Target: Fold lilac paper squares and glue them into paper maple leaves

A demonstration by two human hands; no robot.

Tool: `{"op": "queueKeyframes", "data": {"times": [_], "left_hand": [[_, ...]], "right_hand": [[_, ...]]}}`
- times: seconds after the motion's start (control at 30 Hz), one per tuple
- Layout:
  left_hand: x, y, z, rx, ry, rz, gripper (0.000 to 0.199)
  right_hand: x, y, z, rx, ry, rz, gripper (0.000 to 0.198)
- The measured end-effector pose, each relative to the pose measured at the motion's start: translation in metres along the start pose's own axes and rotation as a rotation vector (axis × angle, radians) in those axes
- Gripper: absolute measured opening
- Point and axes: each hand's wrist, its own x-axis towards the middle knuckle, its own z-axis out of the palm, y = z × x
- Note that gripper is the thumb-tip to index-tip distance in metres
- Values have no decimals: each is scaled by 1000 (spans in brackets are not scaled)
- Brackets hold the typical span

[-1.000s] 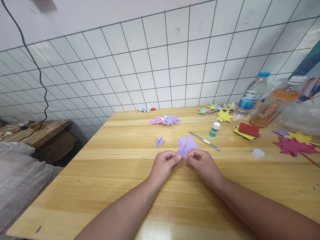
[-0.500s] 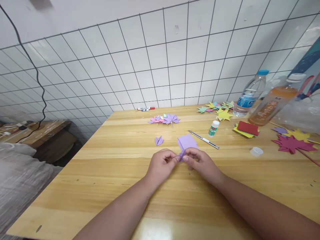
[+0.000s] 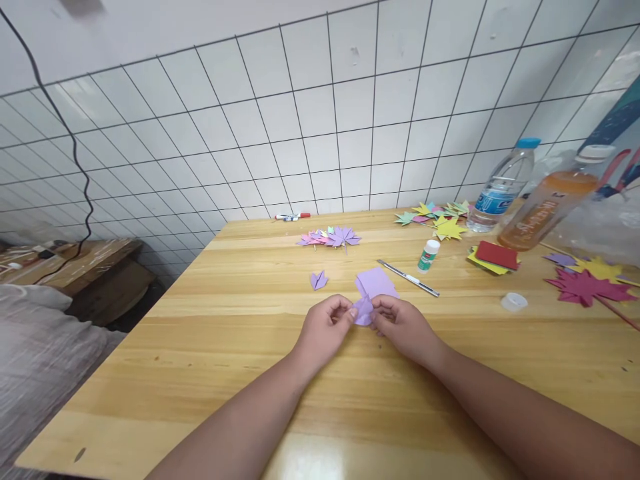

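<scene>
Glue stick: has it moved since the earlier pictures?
No. The glue stick stands in the same place relative to the knife and the tiled wall; the slight shift in the picture is shared by all three.

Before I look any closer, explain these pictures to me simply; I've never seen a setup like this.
There is no machine here: these are a person's own bare hands, and every picture comes from one camera worn on that person's head, looking forward and down. The left hand and right hand pinch a small folded piece of purple paper between their fingertips. Just beyond it on the pale wooden table lie flat purple paper sheets. To their left is another small folded purple paper shape; to their right, a slim silver-and-white cutter and a white-capped tube with a green label. Farther right stand a clear plastic bottle with a blue cap and a bottle of orange drink.
</scene>
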Motion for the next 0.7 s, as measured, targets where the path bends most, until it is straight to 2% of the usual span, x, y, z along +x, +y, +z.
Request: {"op": "queueKeyframes", "data": {"times": [0.13, 0.27, 0.43, 0.53, 0.7], "left_hand": [[1, 2, 4, -246, -120, -159, 24], [3, 3, 1, -362, -103, -247, 32], [3, 4, -4, -477, -102, -304, 36], [2, 5, -4, -507, -113, -308, 36], [1, 6, -2, -456, -117, -301, 37]], "right_hand": [[-3, 2, 0, -180, 62, -123, 15], [-5, 1, -5, -260, 137, -251, 24], [-4, -1, -11, -437, 85, -547, 30], [-2, 2, -11, -467, 131, -585, 32], [-2, 5, -10, -520, 209, -586, 15]]}}
